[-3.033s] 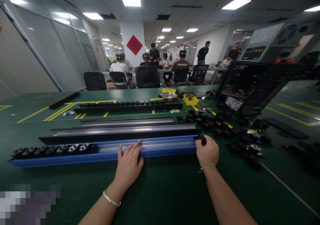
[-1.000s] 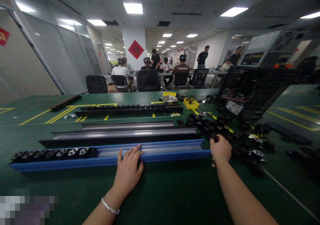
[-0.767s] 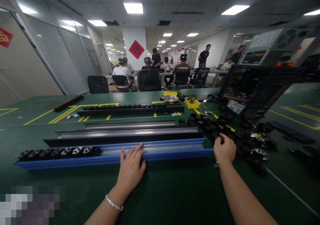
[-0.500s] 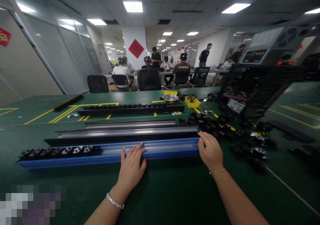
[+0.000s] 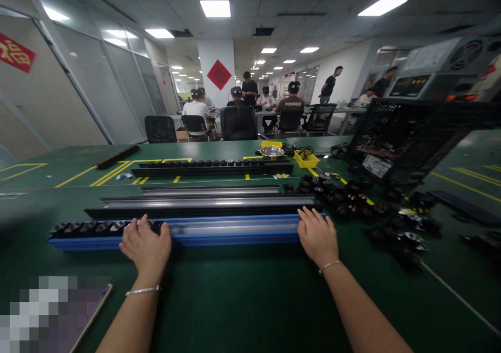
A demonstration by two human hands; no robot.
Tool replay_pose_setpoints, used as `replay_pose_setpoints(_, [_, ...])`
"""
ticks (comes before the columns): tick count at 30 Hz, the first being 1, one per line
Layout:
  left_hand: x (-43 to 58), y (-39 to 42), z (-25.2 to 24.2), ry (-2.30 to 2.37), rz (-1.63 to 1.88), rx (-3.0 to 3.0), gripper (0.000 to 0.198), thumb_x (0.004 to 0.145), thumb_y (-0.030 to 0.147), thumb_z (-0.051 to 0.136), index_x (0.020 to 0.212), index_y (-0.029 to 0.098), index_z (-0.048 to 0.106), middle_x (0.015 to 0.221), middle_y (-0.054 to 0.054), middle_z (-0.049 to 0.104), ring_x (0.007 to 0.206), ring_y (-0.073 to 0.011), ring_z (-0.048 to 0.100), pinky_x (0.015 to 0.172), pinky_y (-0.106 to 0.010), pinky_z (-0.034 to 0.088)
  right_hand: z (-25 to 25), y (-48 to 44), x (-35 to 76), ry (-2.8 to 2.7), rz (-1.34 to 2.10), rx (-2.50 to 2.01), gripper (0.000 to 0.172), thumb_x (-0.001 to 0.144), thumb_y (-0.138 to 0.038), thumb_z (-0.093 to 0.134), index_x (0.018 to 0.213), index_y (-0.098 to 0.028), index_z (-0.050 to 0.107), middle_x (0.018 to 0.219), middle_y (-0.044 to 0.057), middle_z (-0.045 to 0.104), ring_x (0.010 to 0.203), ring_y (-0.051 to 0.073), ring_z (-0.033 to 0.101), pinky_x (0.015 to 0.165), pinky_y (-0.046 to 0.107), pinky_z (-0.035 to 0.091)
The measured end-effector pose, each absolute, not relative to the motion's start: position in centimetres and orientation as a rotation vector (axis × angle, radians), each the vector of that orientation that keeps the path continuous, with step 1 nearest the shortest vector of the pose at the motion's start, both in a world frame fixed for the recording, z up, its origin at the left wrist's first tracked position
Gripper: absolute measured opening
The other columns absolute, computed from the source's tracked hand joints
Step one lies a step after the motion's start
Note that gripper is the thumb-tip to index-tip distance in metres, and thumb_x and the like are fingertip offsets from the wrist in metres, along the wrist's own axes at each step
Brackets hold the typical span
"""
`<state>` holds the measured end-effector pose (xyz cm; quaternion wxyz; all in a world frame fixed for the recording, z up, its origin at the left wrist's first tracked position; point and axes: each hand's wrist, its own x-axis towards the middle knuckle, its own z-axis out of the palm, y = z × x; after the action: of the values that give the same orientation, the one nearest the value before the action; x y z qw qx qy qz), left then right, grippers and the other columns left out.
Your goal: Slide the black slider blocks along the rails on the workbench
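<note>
A long blue channel (image 5: 235,238) with a pale inner floor lies across the table in front of me. In its left part sits a row of black pieces with silvery metal parts (image 5: 86,227). My left hand (image 5: 145,244) rests over the right end of that row, fingers spread and thumb apart, hiding some pieces beneath it. At the channel's right end, my right hand (image 5: 319,239) lies over the edge with its fingers stretched out and apart. Just behind are two black channels, one longer (image 5: 203,212) and one shorter (image 5: 211,187).
Loose black pieces (image 5: 352,199) are heaped to the right. A filled black channel (image 5: 213,170), a metal dish (image 5: 272,151) and a yellow tray (image 5: 306,159) stand farther back. An open computer case (image 5: 407,139) is at right. A pixelated device (image 5: 84,319) lies at lower left.
My left hand has moved left along the blue channel, from its bare middle onto the black pieces. My right hand stays at the right end. The view has shifted slightly.
</note>
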<state>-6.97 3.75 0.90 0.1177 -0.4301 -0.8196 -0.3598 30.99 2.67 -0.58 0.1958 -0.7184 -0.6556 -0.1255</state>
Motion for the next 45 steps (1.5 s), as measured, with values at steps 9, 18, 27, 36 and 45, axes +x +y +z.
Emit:
replay_pose_setpoints(9, [-7.6, 3.7, 0.3, -2.422, -1.041, -1.097, 0.046, 0.079, 0.045, 0.046, 0.11, 0.012, 0.054, 0.128, -0.018, 0.042, 0.126, -0.0335, 0.031, 0.104, -0.049, 0.024, -0.8, 2.7, 31.1, -1.804, -0.358, -1.988, 0.044, 0.086, -0.026, 0.032, 0.122, -0.02, 0.057, 0.129, 0.003, 0.055, 0.122, 0.022, 0.044, 0.104, 0.045, 0.027])
replay_pose_setpoints(18, [-8.2, 4.2, 0.5, -2.535, -0.926, -1.137, 0.043, 0.078, 0.041, 0.046, 0.107, 0.012, 0.058, 0.118, -0.019, 0.054, 0.12, -0.0337, 0.041, 0.099, -0.049, 0.029, -0.8, 2.7, 31.1, -1.785, -0.356, -1.96, 0.043, 0.086, -0.026, 0.033, 0.119, -0.02, 0.059, 0.127, 0.003, 0.057, 0.12, 0.022, 0.046, 0.102, 0.042, 0.027])
replay_pose_setpoints(27, [-7.7, 4.0, 1.3, -2.592, -0.98, -1.103, 0.047, 0.076, 0.043, 0.046, 0.112, 0.014, 0.055, 0.113, -0.019, 0.058, 0.115, -0.0349, 0.045, 0.095, -0.051, 0.033, -0.7, 2.7, 31.1, -1.785, -0.335, -1.964, 0.043, 0.086, -0.027, 0.033, 0.119, -0.02, 0.058, 0.127, 0.003, 0.057, 0.121, 0.022, 0.045, 0.102, 0.042, 0.027])
replay_pose_setpoints(36, [-7.4, 3.9, 1.4, -2.602, -1.016, -1.146, 0.052, 0.072, 0.045, 0.052, 0.114, 0.013, 0.054, 0.111, -0.019, 0.06, 0.113, -0.0371, 0.047, 0.094, -0.05, 0.035, -0.8, 2.7, 31.1, -1.767, -0.331, -1.96, 0.042, 0.086, -0.027, 0.033, 0.119, -0.02, 0.059, 0.126, 0.003, 0.058, 0.12, 0.022, 0.046, 0.103, 0.042, 0.025])
replay_pose_setpoints(45, [-7.0, 4.1, 1.2, -2.575, -1.078, -1.214, 0.051, 0.07, 0.039, 0.055, 0.114, 0.014, 0.052, 0.105, -0.013, 0.065, 0.104, -0.0312, 0.057, 0.096, -0.044, 0.035, -1.0, 2.8, 31.1, -1.759, -0.377, -1.937, 0.04, 0.086, -0.026, 0.035, 0.117, -0.021, 0.06, 0.124, 0.003, 0.059, 0.119, 0.021, 0.048, 0.103, 0.041, 0.025])
